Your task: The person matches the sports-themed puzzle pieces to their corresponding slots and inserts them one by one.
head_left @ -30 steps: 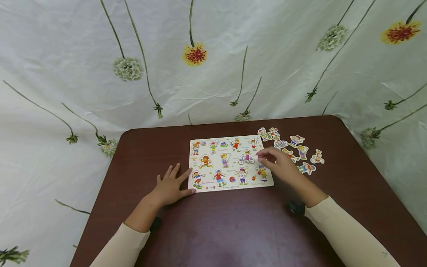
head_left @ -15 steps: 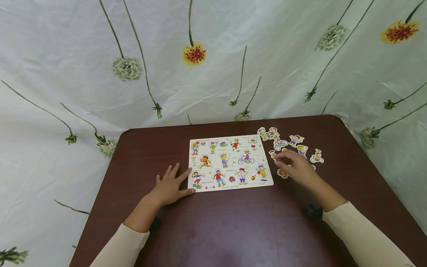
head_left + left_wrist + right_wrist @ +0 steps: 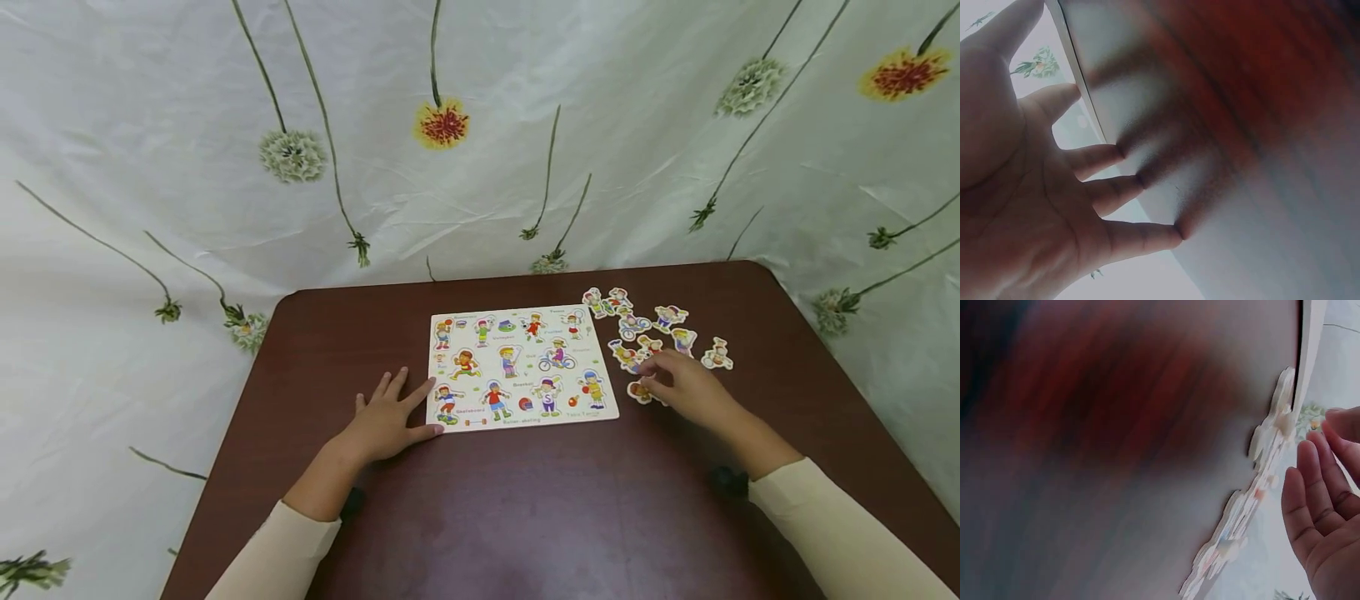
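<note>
A white puzzle board (image 3: 536, 396) with printed sports figures lies on the brown table. My left hand (image 3: 384, 421) is spread flat, its thumb and index fingertips at the board's left edge. In the left wrist view, the fingers of the left hand (image 3: 1054, 169) are straight and apart. To the right of the board, my right hand (image 3: 690, 387) hovers over several cut-out figure pieces (image 3: 626, 357). In the right wrist view, the right hand (image 3: 1329, 512) has gently bent fingers, thumb and index close together, with nothing seen between them. One piece (image 3: 639, 392) is partly hidden beneath it.
More loose pieces lie beyond the right hand, among them a cyclist piece (image 3: 633, 323) and one farthest right (image 3: 717, 354). A white flowered cloth (image 3: 480, 200) hangs behind the table (image 3: 517, 508).
My right hand has moved right, from the board's right edge to the loose pieces, uncovering the pieces beside the board. The left hand has stayed at the board's left edge.
</note>
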Action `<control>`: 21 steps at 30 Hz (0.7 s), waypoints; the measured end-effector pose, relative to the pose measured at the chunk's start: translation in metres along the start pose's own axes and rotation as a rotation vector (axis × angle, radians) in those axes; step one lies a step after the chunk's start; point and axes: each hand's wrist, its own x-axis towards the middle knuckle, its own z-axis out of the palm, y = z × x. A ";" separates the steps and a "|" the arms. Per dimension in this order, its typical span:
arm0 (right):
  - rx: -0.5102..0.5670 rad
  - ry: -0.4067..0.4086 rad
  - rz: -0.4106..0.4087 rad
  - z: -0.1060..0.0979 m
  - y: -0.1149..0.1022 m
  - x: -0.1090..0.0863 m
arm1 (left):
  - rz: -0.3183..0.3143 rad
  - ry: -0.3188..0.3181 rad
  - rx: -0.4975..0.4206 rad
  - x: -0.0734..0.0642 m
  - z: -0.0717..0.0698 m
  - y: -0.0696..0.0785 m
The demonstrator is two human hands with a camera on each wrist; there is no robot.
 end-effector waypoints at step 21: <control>-0.047 -0.135 -0.006 -0.004 0.003 0.000 | -0.005 -0.001 0.016 0.002 0.001 0.000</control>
